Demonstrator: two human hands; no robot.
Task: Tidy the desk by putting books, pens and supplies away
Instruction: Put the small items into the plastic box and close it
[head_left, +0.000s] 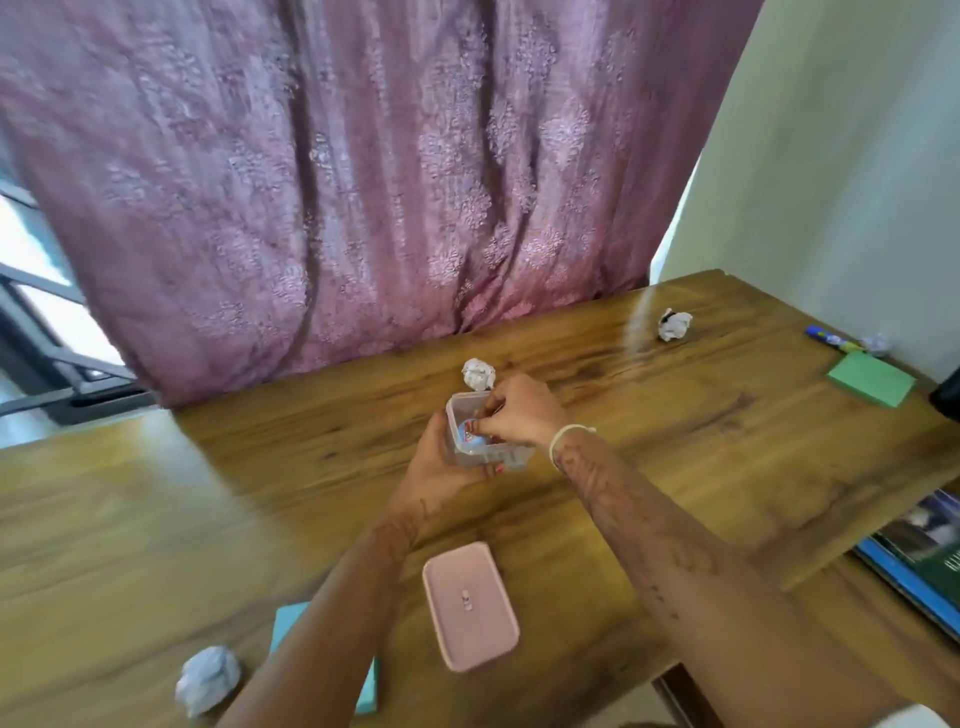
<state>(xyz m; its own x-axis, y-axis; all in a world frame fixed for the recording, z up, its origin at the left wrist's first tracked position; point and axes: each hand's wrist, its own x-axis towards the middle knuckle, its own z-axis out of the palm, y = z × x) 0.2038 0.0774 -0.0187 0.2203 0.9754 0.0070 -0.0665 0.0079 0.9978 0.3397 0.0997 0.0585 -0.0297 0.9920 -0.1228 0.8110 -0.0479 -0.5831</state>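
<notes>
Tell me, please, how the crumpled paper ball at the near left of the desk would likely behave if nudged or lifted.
The crumpled paper ball probably weighs little, being only a scrunched sheet. Its lumpy, roundish shape suggests it would tumble unevenly rather than roll straight. Its loose creases would likely squash under a grip.

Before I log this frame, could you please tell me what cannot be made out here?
Head view:
- Small item the right hand pinches in the clear container: fingers cover it, blurred.
- Teal pad: left forearm crosses it.
- Book: cut by the right edge, cover unreadable.
- Dark object: cut by the right edge.
- Mark on the pink lid: too small.
</notes>
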